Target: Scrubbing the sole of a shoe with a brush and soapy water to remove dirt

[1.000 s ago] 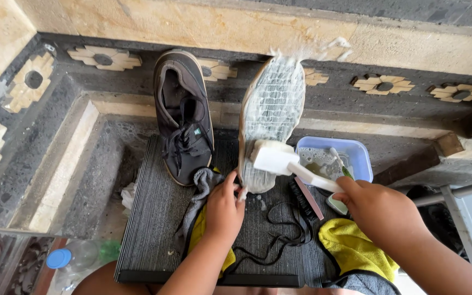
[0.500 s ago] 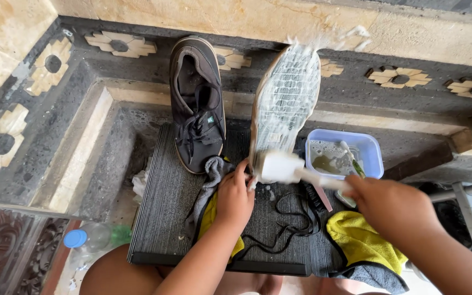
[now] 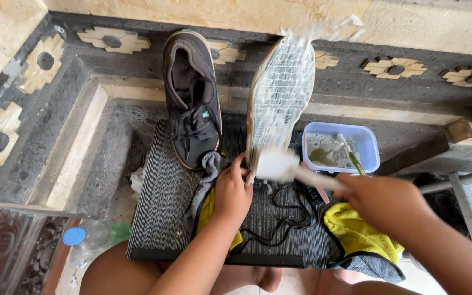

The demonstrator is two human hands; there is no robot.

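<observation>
Brush head [image 3: 277, 164] has slid down to the soapy sole's heel [image 3: 279, 95].
I see the right hand [image 3: 381, 199] clenched on its handle; left hand [image 3: 232, 191] fingers pinch the shoe's heel.

The upright shoe [image 3: 191, 104] is dark brown with dark laces; the other shoe's sole [image 3: 279, 98] is pale grey-white with a fine grid tread. The brush [image 3: 277, 164] is white, the tub [image 3: 340, 146] lavender-blue, the cloth [image 3: 356, 232] yellow, the mat [image 3: 170, 213] grey — finely ribbed. The stone ledge [image 3: 411, 68] shows cream flower shapes on dark grey.
</observation>
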